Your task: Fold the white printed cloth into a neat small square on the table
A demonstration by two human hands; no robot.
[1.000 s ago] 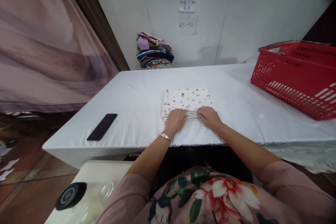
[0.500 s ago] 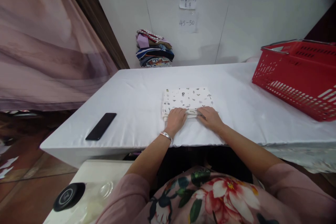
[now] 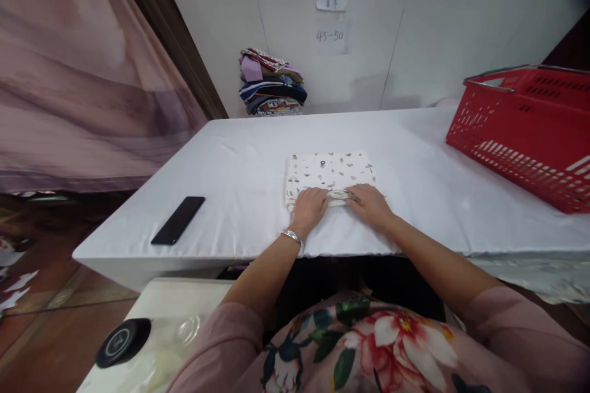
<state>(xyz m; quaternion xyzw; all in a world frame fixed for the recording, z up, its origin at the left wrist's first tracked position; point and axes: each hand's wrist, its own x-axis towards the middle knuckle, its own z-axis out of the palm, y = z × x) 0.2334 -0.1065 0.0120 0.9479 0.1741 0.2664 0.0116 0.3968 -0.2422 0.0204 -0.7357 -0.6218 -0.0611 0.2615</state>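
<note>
A white cloth with small printed figures lies folded into a rectangle on the white-covered table. My left hand grips the left part of its near edge, fingers on top and curled. My right hand grips the same edge farther right. Between the two hands the layered folds of the cloth show, slightly bunched. Both thumbs are largely hidden at the near edge.
A black phone lies on the table at the left. The red basket stands at the right. Folded clothes are stacked by the back wall. A black-lidded container is at the lower left.
The hands keep their hold on the cloth's near edge, almost unmoved. The camera view has shifted slightly, so the basket appears a little farther right.
</note>
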